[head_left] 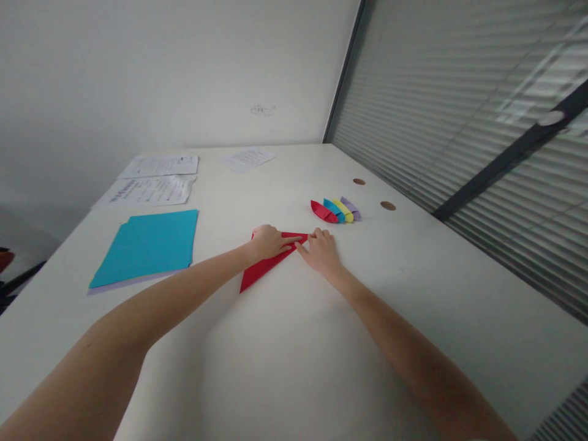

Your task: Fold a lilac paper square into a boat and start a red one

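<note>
A red sheet of paper [261, 270], folded into a triangle, lies on the white table with its narrow tip towards the right. My left hand [267, 242] rests on top of it, index finger stretched out along the paper towards the tip. At that tip, my right hand [323, 251] has its thumb and bent fingers closed on the corner. Part of the paper is hidden under both hands. Just beyond my right hand is a row of small folded paper pieces: red [323, 212], blue [334, 211], yellow [344, 209] and purple [351, 209].
A stack of coloured paper with a blue sheet [149, 246] on top lies to the left. Behind it are printed sheets [151, 190], with another printed sheet [247, 159] near the wall. Window blinds [413, 122] border the table's right side, near two round holes.
</note>
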`<state>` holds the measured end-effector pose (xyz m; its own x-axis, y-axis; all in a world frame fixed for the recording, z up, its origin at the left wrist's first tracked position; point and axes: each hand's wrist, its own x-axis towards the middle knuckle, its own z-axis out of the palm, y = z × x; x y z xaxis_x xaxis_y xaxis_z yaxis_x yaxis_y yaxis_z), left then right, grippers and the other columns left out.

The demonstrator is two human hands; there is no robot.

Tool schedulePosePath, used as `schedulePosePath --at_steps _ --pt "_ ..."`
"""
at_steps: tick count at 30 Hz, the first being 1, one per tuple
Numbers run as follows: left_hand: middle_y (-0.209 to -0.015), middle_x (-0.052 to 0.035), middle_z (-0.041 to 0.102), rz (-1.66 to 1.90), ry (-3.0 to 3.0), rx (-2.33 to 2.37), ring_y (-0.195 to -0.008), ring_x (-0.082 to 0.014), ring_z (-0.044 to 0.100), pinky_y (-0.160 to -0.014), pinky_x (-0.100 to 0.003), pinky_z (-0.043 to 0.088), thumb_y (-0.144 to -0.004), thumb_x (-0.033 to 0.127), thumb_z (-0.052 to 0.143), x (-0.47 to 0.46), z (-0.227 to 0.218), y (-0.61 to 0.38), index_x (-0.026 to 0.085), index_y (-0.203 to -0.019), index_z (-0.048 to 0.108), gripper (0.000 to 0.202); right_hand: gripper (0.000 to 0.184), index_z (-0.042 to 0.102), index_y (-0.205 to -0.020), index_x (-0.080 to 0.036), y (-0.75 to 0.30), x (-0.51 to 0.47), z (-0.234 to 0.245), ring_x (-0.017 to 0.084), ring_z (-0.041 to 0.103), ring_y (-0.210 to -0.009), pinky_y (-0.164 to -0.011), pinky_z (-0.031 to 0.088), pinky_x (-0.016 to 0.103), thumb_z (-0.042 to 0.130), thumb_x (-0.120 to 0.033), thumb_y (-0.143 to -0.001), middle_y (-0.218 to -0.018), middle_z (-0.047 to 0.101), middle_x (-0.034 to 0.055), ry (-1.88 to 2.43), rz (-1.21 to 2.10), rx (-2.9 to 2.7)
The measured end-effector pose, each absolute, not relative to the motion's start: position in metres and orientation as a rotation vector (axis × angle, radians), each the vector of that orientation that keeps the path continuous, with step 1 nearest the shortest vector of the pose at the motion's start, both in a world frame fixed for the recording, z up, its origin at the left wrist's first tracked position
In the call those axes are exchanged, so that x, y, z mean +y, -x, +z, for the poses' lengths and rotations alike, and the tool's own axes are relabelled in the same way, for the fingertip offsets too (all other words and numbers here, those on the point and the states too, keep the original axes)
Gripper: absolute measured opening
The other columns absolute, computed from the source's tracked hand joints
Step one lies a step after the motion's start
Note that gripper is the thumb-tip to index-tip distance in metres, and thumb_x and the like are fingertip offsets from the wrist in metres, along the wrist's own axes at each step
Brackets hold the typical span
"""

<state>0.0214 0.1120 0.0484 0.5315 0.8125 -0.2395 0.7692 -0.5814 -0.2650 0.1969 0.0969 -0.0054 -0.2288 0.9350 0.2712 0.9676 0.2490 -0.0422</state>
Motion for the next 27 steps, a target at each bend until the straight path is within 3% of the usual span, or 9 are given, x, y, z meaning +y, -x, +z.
schedulePosePath --at_steps 4,8,15,27 --pt "-0.098 -0.0118 0.074 0.517 2.634 -1.402 -0.084 -0.0285 0.068 -0.067 -0.035 0.047 -0.1 0.048 0.026 0.111 0.048 -0.021 0.043 -0.151 0.012 0.052 0.033 0.073 -0.105 -0.014 -0.212 0.105 -0.008 0.027 0.053 -0.106 -0.093 0.041 0.041 0.044 -0.023 -0.091 -0.11 0.063 0.0135 1.732 0.025 -2.205" --pt "-0.1 -0.0119 0.073 0.547 2.627 -1.418 -0.085 -0.0302 0.068 -0.066 -0.038 0.049 -0.1 0.048 0.026 0.112 0.047 -0.02 0.044 -0.15 0.006 0.054 0.044 0.067 -0.119 -0.01 -0.225 0.109 -0.006 0.026 0.054 -0.112 -0.1 0.04 0.04 0.04 -0.01 -0.084 -0.119 0.063 0.0144 1.715 0.08 -2.028" --pt "-0.1 -0.0136 0.073 0.501 2.656 -1.476 -0.085 -0.0312 0.067 -0.068 -0.04 0.048 -0.099 0.05 0.027 0.115 0.043 -0.02 0.042 -0.151 0.007 0.056 0.055 0.061 -0.128 -0.009 -0.222 0.104 -0.012 0.022 0.057 -0.115 -0.103 0.042 0.038 0.038 -0.004 -0.078 -0.123 0.067 0.0138 1.531 0.122 -2.231" --pt "-0.101 -0.0129 0.072 0.45 2.685 -1.583 -0.088 -0.0305 0.067 -0.071 -0.041 0.047 -0.098 0.05 0.032 0.115 0.043 -0.019 0.043 -0.151 0.009 0.057 0.051 0.067 -0.118 -0.007 -0.236 0.112 -0.014 0.023 0.058 -0.116 -0.105 0.042 0.04 0.037 -0.003 -0.076 -0.118 0.069 0.015 1.623 0.058 -1.966"
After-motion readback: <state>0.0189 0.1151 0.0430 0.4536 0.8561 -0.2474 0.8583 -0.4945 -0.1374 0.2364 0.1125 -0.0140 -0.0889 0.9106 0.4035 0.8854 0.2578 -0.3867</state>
